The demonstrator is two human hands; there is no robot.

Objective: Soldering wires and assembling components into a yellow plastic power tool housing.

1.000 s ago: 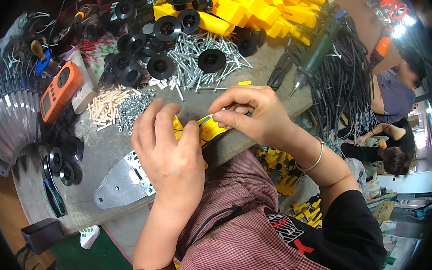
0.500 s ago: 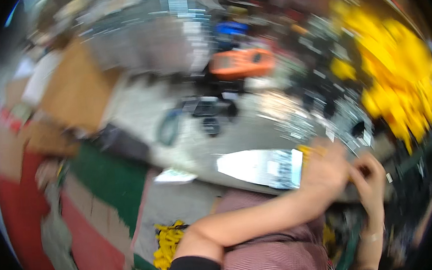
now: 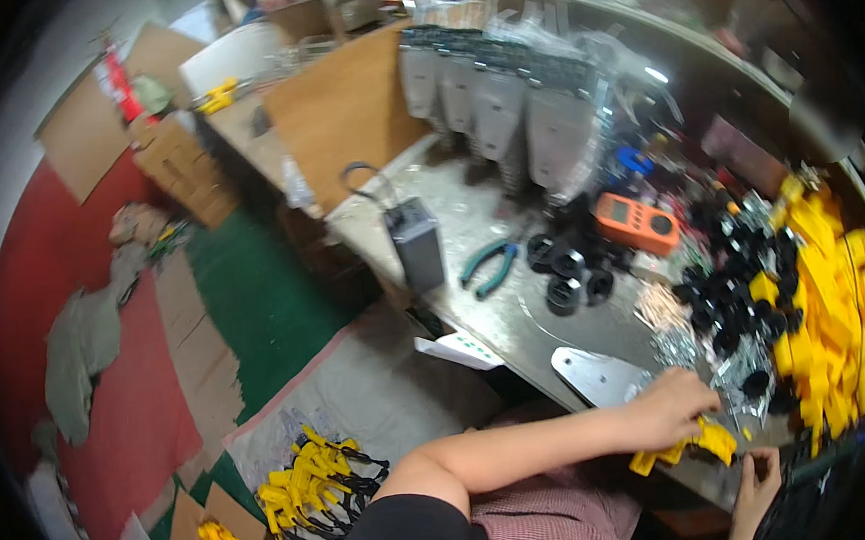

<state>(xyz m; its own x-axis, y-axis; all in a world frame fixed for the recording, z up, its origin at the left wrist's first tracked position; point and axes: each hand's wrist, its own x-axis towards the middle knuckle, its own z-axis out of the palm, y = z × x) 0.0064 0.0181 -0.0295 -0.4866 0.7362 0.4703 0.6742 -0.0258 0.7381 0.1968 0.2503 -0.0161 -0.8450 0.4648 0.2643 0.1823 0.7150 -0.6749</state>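
Observation:
My left hand (image 3: 675, 404) reaches across the near right of the workbench with its fingers bent and drawn together; what they hold, if anything, is hidden. Just below it, at the bench edge, lie yellow plastic parts (image 3: 710, 442). A silver tapered metal plate (image 3: 600, 375) sits flat beside that hand, its right end partly covered. My right hand (image 3: 757, 493) is lower and farther right, thumb and curled fingers close together near the yellow parts. Whatever is in its grip is too small to tell. Small metal pieces (image 3: 674, 347) lie in a heap just beyond my left hand.
Yellow parts (image 3: 837, 312) and black round parts (image 3: 725, 300) are heaped at right. Beyond stand an orange multimeter (image 3: 637, 224), green-handled pliers (image 3: 490, 268), a dark box (image 3: 414, 243) and upright grey plates (image 3: 497, 115). Yellow pieces with black cords (image 3: 312, 489) lie on the floor cloth.
The view has swung to the right and sharpened from blur. My left hand has come away from my right hand, which now sits lower; yellow parts show between them.

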